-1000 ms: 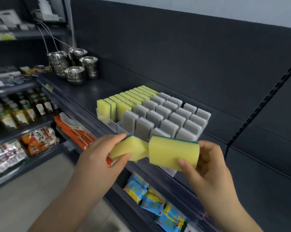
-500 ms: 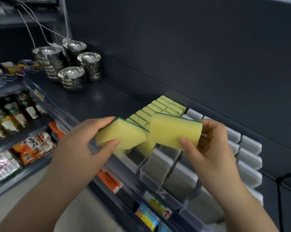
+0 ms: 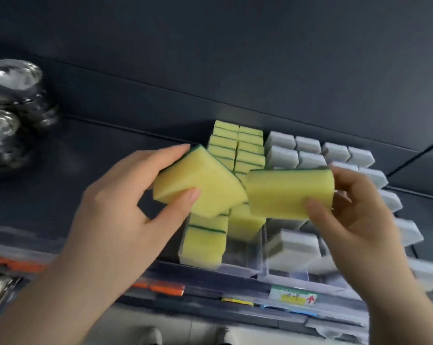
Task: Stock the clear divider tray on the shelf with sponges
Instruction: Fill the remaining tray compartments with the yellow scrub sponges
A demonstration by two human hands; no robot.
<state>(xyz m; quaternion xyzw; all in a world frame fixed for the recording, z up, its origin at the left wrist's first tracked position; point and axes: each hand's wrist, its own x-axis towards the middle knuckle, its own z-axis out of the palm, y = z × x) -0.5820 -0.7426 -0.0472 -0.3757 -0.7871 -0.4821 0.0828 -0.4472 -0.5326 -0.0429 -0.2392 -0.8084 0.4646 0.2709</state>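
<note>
Dark shelf (image 3: 86, 150) spans the frame, with the clear divider tray (image 3: 238, 268) at centre holding yellow rows and grey sponges (image 3: 295, 242). Over the tray, the left hand (image 3: 125, 202) has its grip clamped on a tilted yellow sponge (image 3: 205, 180). The right hand (image 3: 352, 210) grip pinches a second sponge (image 3: 285, 190) just beside it. Steel bowls (image 3: 8, 115) sit at left.

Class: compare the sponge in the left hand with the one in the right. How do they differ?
The left-hand sponge is tilted diagonally; the right-hand sponge lies nearly level. The left hand grips its sponge's left end; the right hand grips the right end. Both are yellow, green-backed.
</note>
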